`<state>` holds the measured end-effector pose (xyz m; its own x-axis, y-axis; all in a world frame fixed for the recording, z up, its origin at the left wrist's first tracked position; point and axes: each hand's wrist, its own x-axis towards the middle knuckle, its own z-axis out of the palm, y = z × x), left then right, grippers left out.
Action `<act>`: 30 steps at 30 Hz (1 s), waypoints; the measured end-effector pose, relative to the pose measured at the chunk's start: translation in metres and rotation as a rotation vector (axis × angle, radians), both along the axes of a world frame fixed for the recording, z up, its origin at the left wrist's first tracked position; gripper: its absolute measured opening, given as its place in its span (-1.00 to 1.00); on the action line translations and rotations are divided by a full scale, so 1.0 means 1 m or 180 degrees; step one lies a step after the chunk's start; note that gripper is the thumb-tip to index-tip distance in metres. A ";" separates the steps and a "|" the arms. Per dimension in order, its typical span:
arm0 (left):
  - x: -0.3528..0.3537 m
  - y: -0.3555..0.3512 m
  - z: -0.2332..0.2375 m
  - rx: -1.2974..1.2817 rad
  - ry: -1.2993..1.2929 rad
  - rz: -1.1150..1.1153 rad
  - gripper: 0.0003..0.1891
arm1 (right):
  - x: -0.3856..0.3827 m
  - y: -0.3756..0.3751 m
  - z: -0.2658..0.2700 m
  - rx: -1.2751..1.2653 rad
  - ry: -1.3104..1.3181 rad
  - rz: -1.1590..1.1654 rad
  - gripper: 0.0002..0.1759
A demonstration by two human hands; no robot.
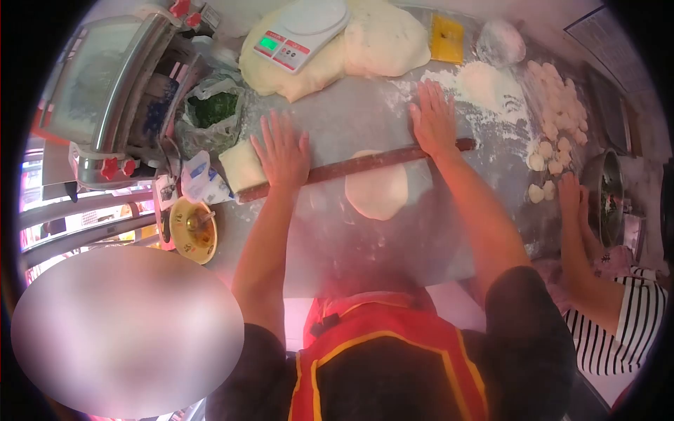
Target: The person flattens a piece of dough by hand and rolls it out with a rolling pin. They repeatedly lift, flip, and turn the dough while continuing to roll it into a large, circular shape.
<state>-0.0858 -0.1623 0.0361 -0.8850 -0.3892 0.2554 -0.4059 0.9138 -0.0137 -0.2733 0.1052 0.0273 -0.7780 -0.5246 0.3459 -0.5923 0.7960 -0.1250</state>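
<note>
A long brown rolling pin (337,169) lies slantwise across a flattened round of dough (378,191) on the work surface. My left hand (282,153) rests with its palm on the pin's left part, fingers stretched forward and apart. Toward the other end, my right hand (433,125) has its palm or wrist over the pin, fingers extended past it. Neither hand is wrapped round the pin. Beside my left hand sits a pale block of dough (241,165), partly under the pin's left end.
A digital scale (295,42) stands on a large dough mass (382,42) at the back. Flour (484,84) and small dough pieces (554,105) lie right, near a co-worker's hands (572,196) and metal bowl (604,203). Left are a bag of greens (210,109), yellow bowl (181,235) and machine (126,91).
</note>
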 end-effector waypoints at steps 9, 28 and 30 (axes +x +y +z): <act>0.171 0.092 0.003 0.1209 -0.0017 -0.0553 -0.37 | 0.169 0.108 0.043 0.0125 -0.1042 0.0495 -0.31; 0.215 0.097 0.041 0.1459 -0.0151 -0.0721 -0.71 | 0.138 -0.021 0.012 -0.0038 -0.2920 0.0568 -0.60; 0.215 0.091 0.034 0.1455 -0.0048 -0.0663 -0.67 | 0.163 0.038 0.024 -0.0159 -0.2552 0.0236 -0.61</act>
